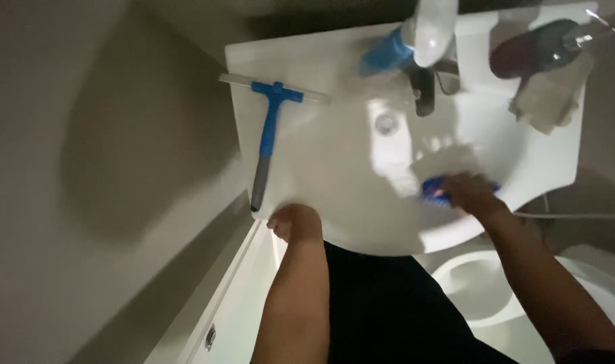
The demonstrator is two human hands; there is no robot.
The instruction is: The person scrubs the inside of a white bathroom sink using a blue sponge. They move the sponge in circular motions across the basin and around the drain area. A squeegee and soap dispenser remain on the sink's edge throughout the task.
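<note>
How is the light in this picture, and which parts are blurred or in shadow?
Head view: dim overall; the white ceramic basin carries a bright glare patch; the right hand on the blue scrubbing sponge is motion-blurred; the beige wall lies in broad shadow.

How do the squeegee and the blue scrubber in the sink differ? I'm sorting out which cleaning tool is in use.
The squeegee lies untouched on the sink's left rim, while the blue scrubber sits inside the basin under the right hand. The squeegee is long, with a handle and crossbar; the scrubber is short and mostly hidden. The left hand rests on the front rim, near the squeegee's handle end. Both are blue.
</note>
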